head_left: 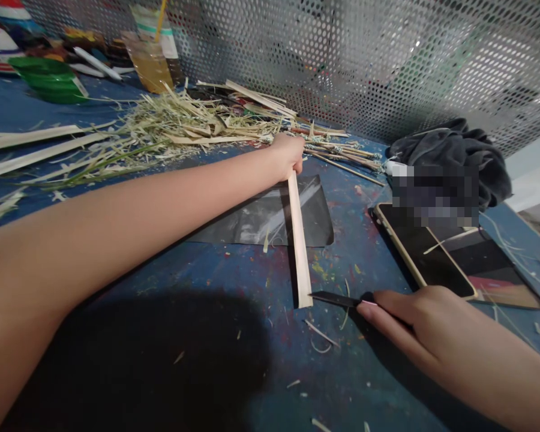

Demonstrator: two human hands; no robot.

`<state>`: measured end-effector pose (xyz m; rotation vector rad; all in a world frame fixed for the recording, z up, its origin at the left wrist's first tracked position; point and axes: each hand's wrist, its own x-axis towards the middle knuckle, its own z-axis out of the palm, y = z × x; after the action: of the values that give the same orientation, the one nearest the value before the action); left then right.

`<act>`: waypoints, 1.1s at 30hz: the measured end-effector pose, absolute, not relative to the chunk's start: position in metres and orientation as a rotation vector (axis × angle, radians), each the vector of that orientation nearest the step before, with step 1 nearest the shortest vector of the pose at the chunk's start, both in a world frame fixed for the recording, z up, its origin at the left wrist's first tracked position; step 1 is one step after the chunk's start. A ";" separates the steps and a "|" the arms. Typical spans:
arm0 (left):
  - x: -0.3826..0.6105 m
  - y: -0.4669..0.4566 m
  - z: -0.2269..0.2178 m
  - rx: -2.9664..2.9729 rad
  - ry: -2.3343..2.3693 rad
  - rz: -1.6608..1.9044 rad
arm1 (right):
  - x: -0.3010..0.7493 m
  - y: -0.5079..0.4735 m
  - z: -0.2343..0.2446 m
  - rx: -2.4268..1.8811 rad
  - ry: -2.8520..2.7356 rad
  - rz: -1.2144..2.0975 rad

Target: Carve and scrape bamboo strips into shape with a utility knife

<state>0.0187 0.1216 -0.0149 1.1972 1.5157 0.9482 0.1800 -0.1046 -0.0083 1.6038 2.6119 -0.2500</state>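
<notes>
A flat, pale strip [300,246], like bamboo or dried leaf, runs from my left hand [288,155] toward me over the blue table. The fingers of that hand are closed round its far end. My right hand [425,327] grips a craft knife [335,299] with a dark blade. The blade's tip is at the right edge of the strip, close to its near end; whether it touches cannot be made out. Beneath the strip's upper half lies a dark grey sheet [321,210]. Thin curled shavings [321,336] are scattered near the blade.
A heap of shavings [193,120] and bundled sticks [337,153] lie at the back, before a perforated metal screen [342,54]. At right are a phone [425,252] and dark cloth [459,156]. Back left hold a cup of yellowish liquid [150,66] and a green container [49,79].
</notes>
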 end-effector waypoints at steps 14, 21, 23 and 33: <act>0.019 0.129 -0.019 1.175 1.495 0.992 | 0.180 -0.102 -0.006 1.495 2.648 -0.248; 0.021 0.126 -0.015 1.099 1.532 1.015 | 0.180 -0.103 -0.008 1.585 2.604 -0.254; 0.021 0.125 -0.015 1.091 1.528 1.021 | 0.180 -0.102 -0.008 1.557 2.587 -0.236; 0.020 0.132 -0.017 0.982 1.447 1.055 | 0.185 -0.096 -0.005 1.384 2.679 -0.402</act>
<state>0.0195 0.1321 -0.0167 0.9824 1.4472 1.0546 0.1852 -0.0958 -0.0049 1.3837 2.6789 -0.4024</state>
